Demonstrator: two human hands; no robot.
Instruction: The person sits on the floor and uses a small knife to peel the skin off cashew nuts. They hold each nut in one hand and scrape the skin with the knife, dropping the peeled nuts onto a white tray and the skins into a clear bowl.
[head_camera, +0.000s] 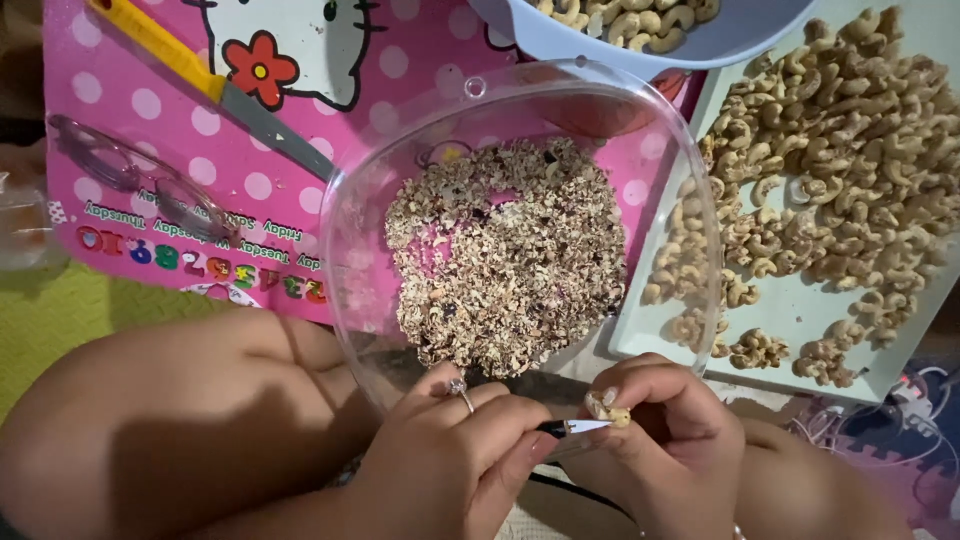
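A small blade (580, 427) is pinched in the left hand (450, 460); a cashew nut (608, 410) is clasped in the right hand (665, 440), both beneath a clear bowl (400, 180) of peelings (505, 255), beside a tray (800, 310).

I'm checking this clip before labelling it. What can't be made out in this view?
- Small knife: the left hand covers its handle.
- Cashew: mostly hidden by the right hand.
- Blue bowl: cut off by the top edge.
- Yellow-handled knife: handle end runs off the top edge.
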